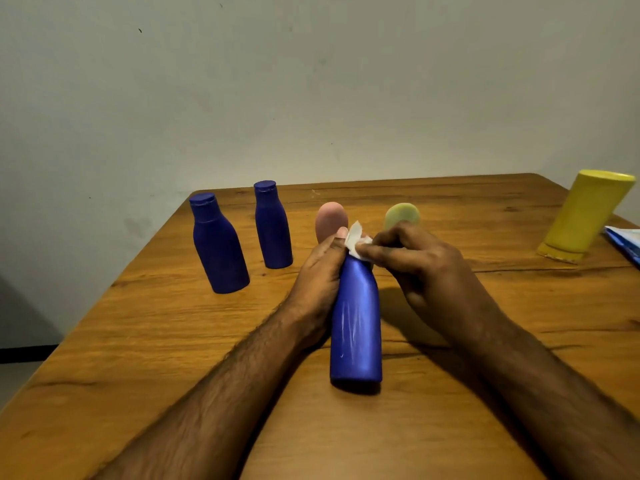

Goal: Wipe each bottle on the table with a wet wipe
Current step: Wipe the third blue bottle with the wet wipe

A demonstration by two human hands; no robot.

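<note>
Nearest the camera, both forearms reach in over the wooden table (138,323) & meet at a bright blue bottle (356,327), which stands w/ its base on the tabletop, neck tilted slightly away. The left hand (320,282) grips the bottle's upper body & shoulder from the left side, fingers wrapped round behind it, thumb up along the neck; the palm side is hidden, so how tightly it closes can't be told exactly. The right hand (419,268) sits just right of the neck, fingers curled in, thumb & fingertips pinching a small crumpled white wet wipe (356,242) against the bottle's top; the cap itself is covered by the wipe & the fingers. Farther back, partly behind the hands, stand a pink bottle (330,220) & a pale green bottle (401,214), only their rounded tops showing. To the left & a bit farther, two dark blue bottles stand upright w/ caps on: the nearer dark blue bottle (218,244) and, just beyond to its right, the farther dark blue bottle (272,225), close together, not touching. At far right a yellow bottle (585,216) stands on its cap end, beside a blue-and-white packet (625,242) cut off by the frame edge. Behind the table a plain pale wall (311,81).
</note>
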